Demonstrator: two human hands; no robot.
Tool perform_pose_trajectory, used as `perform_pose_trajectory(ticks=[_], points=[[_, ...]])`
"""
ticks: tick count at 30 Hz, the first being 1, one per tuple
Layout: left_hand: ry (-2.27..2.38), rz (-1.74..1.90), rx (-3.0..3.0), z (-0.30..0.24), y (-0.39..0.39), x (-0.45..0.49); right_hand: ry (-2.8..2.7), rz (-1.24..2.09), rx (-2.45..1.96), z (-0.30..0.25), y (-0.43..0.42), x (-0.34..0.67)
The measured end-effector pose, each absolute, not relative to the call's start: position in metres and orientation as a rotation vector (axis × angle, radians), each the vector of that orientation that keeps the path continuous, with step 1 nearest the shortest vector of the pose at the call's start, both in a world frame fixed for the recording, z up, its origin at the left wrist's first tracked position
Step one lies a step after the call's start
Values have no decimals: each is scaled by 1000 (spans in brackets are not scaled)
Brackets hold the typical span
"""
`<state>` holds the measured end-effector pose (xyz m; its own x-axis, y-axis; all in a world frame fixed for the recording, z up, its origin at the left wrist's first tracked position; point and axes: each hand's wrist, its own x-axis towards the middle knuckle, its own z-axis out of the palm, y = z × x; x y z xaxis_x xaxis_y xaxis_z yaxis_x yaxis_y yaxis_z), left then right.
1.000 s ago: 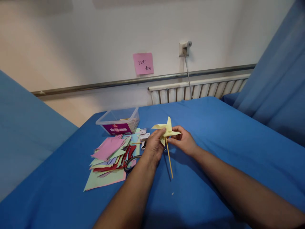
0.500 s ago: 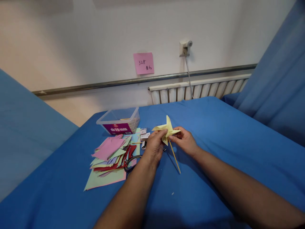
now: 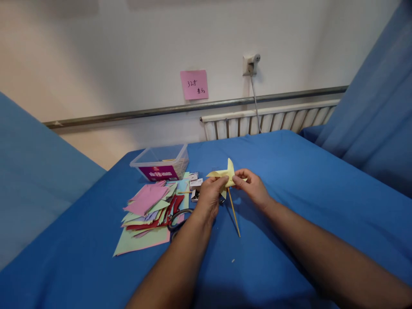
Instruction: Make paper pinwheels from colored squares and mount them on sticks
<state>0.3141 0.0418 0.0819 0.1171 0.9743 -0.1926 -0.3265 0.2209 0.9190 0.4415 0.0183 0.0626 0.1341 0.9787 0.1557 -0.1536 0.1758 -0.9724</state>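
A pale yellow paper pinwheel (image 3: 225, 174) on a thin wooden stick (image 3: 234, 213) is held above the blue-covered table (image 3: 289, 180). My left hand (image 3: 210, 196) pinches the pinwheel's left side, fingers closed on the paper. Pressed to the pinwheel's right side is my right hand (image 3: 252, 186), its fingertips pinching the centre. The stick slants down and to the right toward the cloth.
A pile of coloured paper sheets (image 3: 149, 210) lies left of my hands, with black-handled scissors (image 3: 178, 218) at its edge. Behind it stand a clear plastic box (image 3: 161, 162) and small white boxes (image 3: 195, 182). A radiator (image 3: 267, 120) and pink note (image 3: 194, 84) are on the wall.
The stick swung from hanging nearly straight down to slanting right. My right hand closed in from the stick's top to the pinwheel's centre; the pinwheel stayed about in place.
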Motion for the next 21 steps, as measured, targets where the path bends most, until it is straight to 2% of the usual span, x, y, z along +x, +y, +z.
perform_pose_trajectory(ticks=[7,21], points=[[944,1061,905,82,40,314,-931,1284,-962,66,20,443],[871,978,944,88,39,312,-847,1297,-905,65,22,446]])
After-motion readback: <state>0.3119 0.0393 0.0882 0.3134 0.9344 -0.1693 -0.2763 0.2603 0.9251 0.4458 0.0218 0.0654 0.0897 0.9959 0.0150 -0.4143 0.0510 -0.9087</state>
